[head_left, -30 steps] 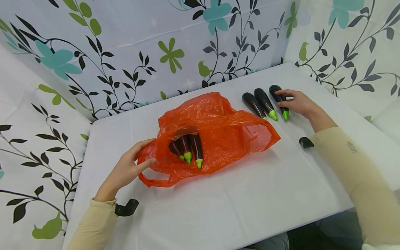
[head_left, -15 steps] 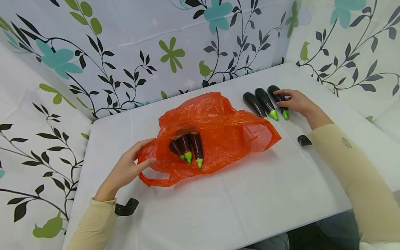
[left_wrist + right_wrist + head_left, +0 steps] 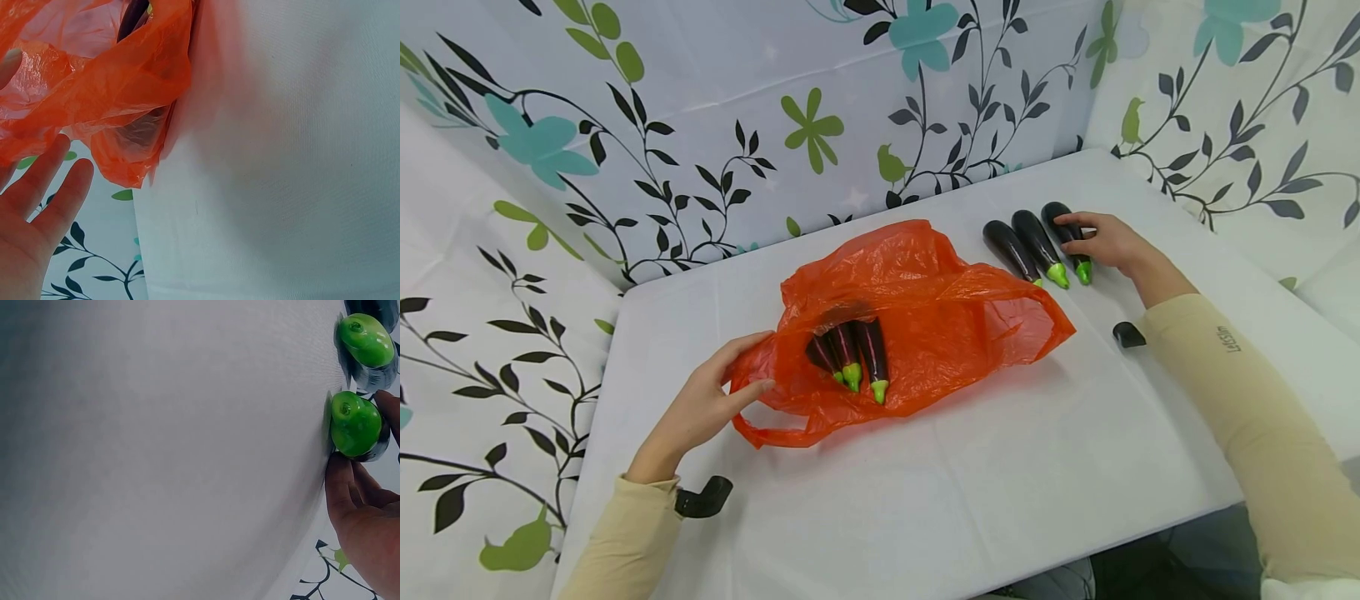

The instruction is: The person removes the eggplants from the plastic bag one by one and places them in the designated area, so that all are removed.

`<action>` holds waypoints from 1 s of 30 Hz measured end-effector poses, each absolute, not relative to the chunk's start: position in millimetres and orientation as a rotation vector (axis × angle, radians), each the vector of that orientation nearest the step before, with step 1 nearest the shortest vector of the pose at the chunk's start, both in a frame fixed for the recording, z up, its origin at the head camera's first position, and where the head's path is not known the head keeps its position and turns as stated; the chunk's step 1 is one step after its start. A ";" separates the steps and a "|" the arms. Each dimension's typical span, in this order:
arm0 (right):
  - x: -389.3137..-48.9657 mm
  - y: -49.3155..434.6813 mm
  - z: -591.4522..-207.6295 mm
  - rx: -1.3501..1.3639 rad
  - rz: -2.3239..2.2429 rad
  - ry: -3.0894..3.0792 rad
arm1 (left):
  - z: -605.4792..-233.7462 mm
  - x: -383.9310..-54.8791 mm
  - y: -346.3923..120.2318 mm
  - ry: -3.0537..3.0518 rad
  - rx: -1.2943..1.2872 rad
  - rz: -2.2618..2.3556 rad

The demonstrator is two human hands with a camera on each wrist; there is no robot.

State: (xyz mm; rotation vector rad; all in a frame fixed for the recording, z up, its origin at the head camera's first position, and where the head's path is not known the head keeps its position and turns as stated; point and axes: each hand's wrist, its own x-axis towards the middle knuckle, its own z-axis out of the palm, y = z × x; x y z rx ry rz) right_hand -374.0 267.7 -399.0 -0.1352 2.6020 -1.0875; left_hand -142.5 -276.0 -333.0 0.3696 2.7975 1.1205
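In the head view, an orange plastic bag (image 3: 910,283) lies on the white table with its mouth facing front. Several dark eggplants with green caps, one of them a front eggplant (image 3: 871,354), show in that mouth. At the bag's left rim, my left hand (image 3: 703,404) touches the plastic, fingers fairly straight in the left wrist view and thumb apart from them. My right hand (image 3: 1116,244) grips the rightmost eggplant (image 3: 1067,232) between thumb and fingers; its green cap (image 3: 356,424) faces the right wrist camera. Close beside it lie a middle eggplant (image 3: 1036,242) and a left eggplant (image 3: 1009,248).
A white cloth covers the table (image 3: 925,500). Behind and at both sides hangs a white curtain (image 3: 700,67) printed with leaves, flowers and birds. The bag's right handle (image 3: 1030,321) reaches toward the loose eggplants.
My right hand and the rightmost eggplant have shifted very slightly left and back, and the right sleeve has turned a little. The left hand and the bag stay in place.
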 end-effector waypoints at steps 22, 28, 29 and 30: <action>-360.3 269.6 -380.8 -0.060 -1.163 2.627 | -325.7 -139.2 -271.7 2.786 0.370 1.145; -338.7 264.0 -362.8 -0.076 -1.230 2.686 | -327.1 -138.9 -273.5 2.799 0.367 1.123; -334.2 262.0 -359.1 -0.070 -1.243 2.691 | -327.4 -138.7 -273.8 2.800 0.366 1.125; -329.8 260.0 -355.3 -0.066 -1.258 2.694 | -327.7 -138.5 -274.0 2.800 0.366 1.126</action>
